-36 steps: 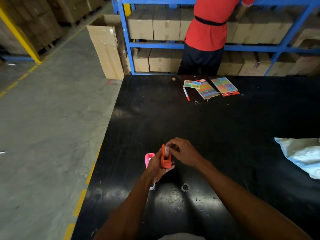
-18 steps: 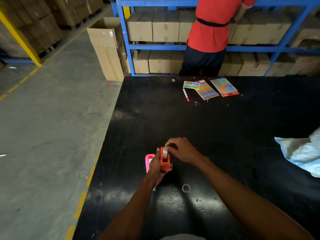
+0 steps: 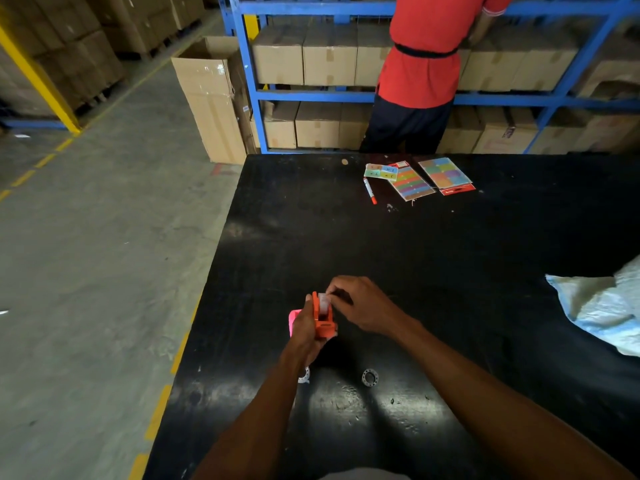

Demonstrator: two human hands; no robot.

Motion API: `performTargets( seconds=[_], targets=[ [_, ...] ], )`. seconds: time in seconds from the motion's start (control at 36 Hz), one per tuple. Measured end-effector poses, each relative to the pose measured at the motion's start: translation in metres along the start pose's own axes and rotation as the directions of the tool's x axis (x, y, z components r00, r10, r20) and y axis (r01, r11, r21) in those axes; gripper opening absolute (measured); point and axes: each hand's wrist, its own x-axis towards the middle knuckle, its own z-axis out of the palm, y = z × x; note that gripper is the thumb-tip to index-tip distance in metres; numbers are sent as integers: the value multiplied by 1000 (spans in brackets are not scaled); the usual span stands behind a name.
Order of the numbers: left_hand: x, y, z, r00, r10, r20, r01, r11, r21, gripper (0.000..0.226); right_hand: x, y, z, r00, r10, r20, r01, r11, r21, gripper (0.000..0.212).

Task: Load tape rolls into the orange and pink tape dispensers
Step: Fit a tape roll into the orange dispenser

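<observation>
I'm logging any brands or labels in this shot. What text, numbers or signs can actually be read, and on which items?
None can be read.
Colour sheets: print too small to read.
Red header card: white marks, blurred.
Green-blue card: dark marks, illegible.
Marker: no readable label.
Shelf carton: dark printed mark, blurred.
Orange dispenser and pink dispenser: no lettering visible.
</observation>
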Motion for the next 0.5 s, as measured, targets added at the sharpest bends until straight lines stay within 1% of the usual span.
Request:
performTargets(
  seconds=[0.11,0.22,0.39,0.5],
  targets=[
    [1,4,3,1000,4,17,-3,998,-57,41,-14,-5,9,998,-47,-30,47,999,-4,3],
    [0,8,2,999,-28,-20,25,994,-105,40,-31,-11,18,997,-79,-16,78,997,-29,6],
    [-1,8,3,997,-26,-77,19,996,-90,37,-47,-16,22,998,-64,13,64,997,-46,11],
    [0,6,3,999,-18,-35,14,995,-102,36,-51,-16,26,998,-56,23,58,995,-82,17]
  ],
)
